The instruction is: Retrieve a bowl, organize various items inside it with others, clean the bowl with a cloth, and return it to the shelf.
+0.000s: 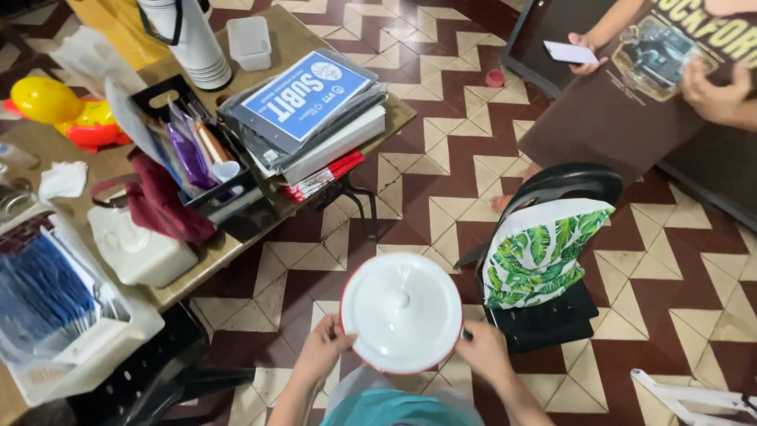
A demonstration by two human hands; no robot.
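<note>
I hold a round white lid or container top with a red rim (400, 311) in front of me, seen from above, over the zigzag-tiled floor. My left hand (322, 349) grips its left edge. My right hand (482, 353) grips its right edge. A small knob sits at the middle of the white disc. What lies under the disc is hidden.
A cluttered wooden table (311, 35) stands at left with a stack of books and folders (303, 106), a black organiser (193, 150), a white thermos (189, 39) and white plastic tubs (134, 252). A black chair with a leaf-print cushion (544, 248) is at right. Another person in a brown shirt (623, 87) holds a phone (569, 53).
</note>
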